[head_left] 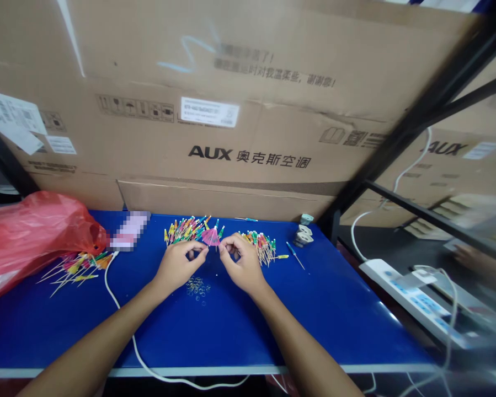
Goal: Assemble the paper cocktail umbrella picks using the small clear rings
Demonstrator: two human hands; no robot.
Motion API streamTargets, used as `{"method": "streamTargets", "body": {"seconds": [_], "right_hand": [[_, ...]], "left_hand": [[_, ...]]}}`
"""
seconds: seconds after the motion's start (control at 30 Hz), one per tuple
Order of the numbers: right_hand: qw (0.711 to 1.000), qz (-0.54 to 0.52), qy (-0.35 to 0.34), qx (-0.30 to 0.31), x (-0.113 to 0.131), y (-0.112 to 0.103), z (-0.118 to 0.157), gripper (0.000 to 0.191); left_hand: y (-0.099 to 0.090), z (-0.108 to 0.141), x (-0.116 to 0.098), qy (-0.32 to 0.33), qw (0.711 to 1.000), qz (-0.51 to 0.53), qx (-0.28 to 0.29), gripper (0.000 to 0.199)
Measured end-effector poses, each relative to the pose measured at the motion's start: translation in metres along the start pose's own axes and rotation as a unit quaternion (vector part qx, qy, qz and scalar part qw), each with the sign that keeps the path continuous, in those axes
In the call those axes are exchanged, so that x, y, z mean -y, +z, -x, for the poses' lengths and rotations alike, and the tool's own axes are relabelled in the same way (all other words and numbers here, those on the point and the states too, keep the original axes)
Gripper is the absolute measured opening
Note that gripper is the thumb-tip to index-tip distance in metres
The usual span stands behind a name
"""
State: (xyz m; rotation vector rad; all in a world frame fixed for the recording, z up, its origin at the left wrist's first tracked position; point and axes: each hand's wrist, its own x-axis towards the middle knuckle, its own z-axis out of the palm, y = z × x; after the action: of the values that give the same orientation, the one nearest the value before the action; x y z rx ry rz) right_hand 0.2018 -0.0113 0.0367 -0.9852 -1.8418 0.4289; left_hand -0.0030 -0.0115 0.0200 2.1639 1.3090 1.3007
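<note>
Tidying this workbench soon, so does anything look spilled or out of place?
A loose spread of colourful cocktail-umbrella picks lies fanned out against the red plastic bag, apart from the rest. A white cable also snakes across the blue table, looking out of place on the work surface.

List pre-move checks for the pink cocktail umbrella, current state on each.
Pink paper cocktail umbrella raised off the blue table, between left hand and right hand: ok.
Which hand pinches its stick: cannot tell, the grip is hidden.
Small clear rings lying just in front of the hands: ok.
Coloured picks heaped on both sides of the umbrella: ok.
White cable clear of the arms: not ok, it runs under the left forearm.
</note>
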Motion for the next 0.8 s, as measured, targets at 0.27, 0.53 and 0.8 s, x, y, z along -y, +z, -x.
{"method": "streamTargets", "body": {"seconds": [0.27, 0.53, 0.8], "right_hand": [[0.990, -0.138, 0.037, 0.021, -0.002, 0.000, -0.001, 0.018], [0.995, -0.102, 0.019, 0.001, 0.000, -0.002, 0.000, 0.018], [0.998, -0.051, -0.021, 0.036, 0.008, 0.001, 0.002, 0.018]], "left_hand": [[0.001, 0.002, 0.004, 0.052, 0.997, -0.055, -0.016, 0.012], [0.000, 0.001, 0.003, 0.036, 0.998, -0.060, -0.005, 0.013], [0.004, 0.002, -0.002, -0.057, 0.989, 0.140, 0.004, 0.021]]}}
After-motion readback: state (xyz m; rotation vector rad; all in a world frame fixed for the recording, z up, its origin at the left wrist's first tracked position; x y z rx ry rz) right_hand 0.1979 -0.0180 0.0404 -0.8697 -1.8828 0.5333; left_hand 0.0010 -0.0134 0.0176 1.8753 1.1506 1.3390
